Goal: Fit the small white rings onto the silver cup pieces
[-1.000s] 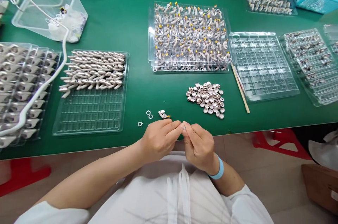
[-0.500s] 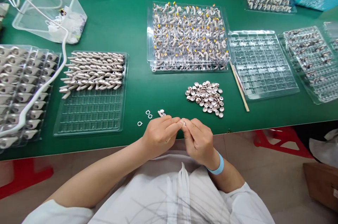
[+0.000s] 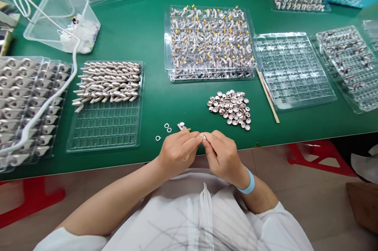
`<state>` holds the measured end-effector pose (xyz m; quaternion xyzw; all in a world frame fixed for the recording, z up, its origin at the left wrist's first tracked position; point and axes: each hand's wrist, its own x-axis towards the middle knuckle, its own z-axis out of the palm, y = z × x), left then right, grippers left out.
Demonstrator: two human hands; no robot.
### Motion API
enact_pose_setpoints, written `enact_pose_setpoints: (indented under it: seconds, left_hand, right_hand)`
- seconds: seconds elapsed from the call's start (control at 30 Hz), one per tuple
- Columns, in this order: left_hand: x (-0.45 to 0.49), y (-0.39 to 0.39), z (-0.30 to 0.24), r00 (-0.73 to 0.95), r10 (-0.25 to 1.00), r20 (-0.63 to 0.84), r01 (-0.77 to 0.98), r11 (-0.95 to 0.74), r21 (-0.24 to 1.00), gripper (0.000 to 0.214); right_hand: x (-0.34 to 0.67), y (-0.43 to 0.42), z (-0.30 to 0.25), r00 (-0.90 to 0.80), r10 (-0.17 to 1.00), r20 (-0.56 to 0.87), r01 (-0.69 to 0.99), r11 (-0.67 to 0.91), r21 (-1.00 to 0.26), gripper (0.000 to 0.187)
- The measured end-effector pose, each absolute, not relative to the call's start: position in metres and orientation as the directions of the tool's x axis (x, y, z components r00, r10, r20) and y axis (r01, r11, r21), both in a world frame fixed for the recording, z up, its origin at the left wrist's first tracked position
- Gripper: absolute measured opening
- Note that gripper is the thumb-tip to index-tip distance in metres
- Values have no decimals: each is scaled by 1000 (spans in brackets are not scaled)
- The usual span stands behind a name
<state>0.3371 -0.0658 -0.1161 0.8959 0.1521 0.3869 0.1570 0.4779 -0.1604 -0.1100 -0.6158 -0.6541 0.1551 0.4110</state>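
My left hand (image 3: 177,151) and my right hand (image 3: 222,155) meet fingertip to fingertip at the near edge of the green table (image 3: 153,38). Both are pinched shut around a tiny pale piece (image 3: 203,137) that is mostly hidden between them. Just beyond my left hand lie a small white part with a yellow tip (image 3: 182,126) and three little white rings (image 3: 167,127). A heap of small round silver caps (image 3: 231,108) sits a short way past my right hand.
A clear tray half filled with pale curved parts (image 3: 106,85) lies at left, a stacked tray of white and yellow parts (image 3: 209,42) in the middle, an empty clear tray (image 3: 292,69) and a thin wooden stick (image 3: 268,95) at right. A white cable (image 3: 50,97) crosses the left trays.
My hands stay pinched together at the table edge and have shifted very slightly. The view has tilted a little.
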Motion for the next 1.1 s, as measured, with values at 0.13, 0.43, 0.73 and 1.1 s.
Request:
enact_pose_setpoints:
  seconds: [0.13, 0.43, 0.73, 1.1]
  left_hand:
    - [339, -65, -118, 644, 390, 658, 184, -914, 361, 18]
    - [340, -55, -104, 746, 405, 529, 126, -866, 485, 17]
    - [337, -49, -108, 771, 392, 502, 43, -819, 573, 18]
    - [338, -46, -110, 777, 368, 511, 25, -828, 560, 15]
  right_hand:
    - [479, -156, -115, 98, 936, 339, 715, 171, -678, 21]
    - [486, -149, -111, 84, 939, 333, 731, 169, -661, 19]
    - [489, -151, -109, 20, 947, 321, 733, 204, -649, 23]
    - [488, -152, -112, 59, 942, 331, 675, 206, -708, 20]
